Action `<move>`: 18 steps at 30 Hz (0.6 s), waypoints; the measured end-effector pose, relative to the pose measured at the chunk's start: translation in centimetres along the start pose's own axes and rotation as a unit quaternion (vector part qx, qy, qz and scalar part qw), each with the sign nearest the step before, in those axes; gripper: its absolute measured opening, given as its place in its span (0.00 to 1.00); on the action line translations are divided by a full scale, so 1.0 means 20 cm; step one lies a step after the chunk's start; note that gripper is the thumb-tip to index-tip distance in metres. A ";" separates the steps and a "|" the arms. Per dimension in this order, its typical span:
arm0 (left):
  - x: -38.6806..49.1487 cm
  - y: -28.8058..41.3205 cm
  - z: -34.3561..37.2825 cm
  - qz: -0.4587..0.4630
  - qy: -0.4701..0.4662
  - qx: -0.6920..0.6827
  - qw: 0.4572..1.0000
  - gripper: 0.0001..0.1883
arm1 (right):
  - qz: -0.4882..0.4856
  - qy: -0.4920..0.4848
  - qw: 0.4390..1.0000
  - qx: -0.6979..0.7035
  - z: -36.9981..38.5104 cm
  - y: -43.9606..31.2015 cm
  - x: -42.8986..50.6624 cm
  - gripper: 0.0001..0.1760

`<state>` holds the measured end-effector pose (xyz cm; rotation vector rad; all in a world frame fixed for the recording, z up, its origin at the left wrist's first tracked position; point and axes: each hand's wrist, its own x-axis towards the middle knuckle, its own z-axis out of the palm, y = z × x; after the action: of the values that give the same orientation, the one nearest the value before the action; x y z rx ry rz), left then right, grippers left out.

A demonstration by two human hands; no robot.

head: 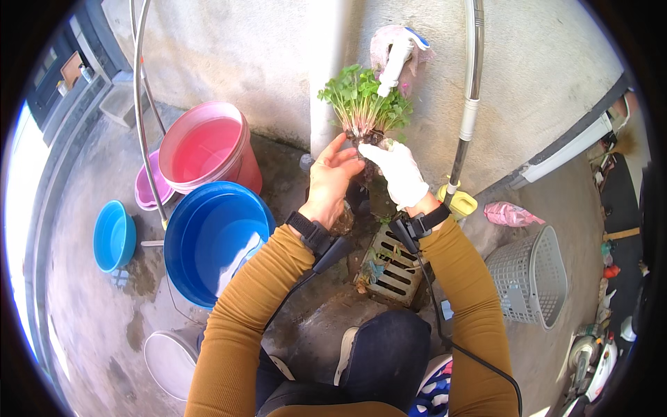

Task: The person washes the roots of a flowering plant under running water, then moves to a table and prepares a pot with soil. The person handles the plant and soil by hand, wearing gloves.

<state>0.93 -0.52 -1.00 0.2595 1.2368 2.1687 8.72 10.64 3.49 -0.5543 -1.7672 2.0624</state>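
A clump of leafy green seedlings (359, 101) with pinkish stems and dark, soil-covered roots is held up in front of the wall, leaves pointing away from me. My right hand (397, 172), in a white glove, grips the clump at its root end. Bare, my left hand (332, 177) is at the left side of the roots, its index finger against the stem bases; whether it grips any of them is unclear. Just beyond the leaves, a white plastic tap (397, 60) with a blue lever juts from the wall. Beneath my hands lies a slotted drain grate (393, 268) with plant scraps on it.
On the left stand a pink bucket (252, 156) and a large blue tub (180, 260), both holding water, with a small light-blue basin (130, 237) and a white bucket (169, 365). A grey plastic basket (513, 281) and a yellow jug (461, 205) are on the right.
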 end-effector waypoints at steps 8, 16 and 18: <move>0.03 0.01 -0.01 -0.016 0.019 0.042 0.999 0.12 | -0.003 0.029 1.000 -0.004 -0.05 0.09 0.04 0.07; 0.06 0.02 -0.03 0.038 -0.008 0.169 0.985 0.09 | 0.037 0.025 0.998 0.037 -0.10 0.14 0.06 0.07; 0.06 0.02 -0.03 0.045 -0.014 0.180 0.982 0.09 | 0.058 0.030 0.997 0.045 -0.10 0.14 0.05 0.07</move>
<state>-0.53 -0.45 -1.11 0.5008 1.6268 1.9937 8.80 12.52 0.46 -0.7006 -1.6338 2.1669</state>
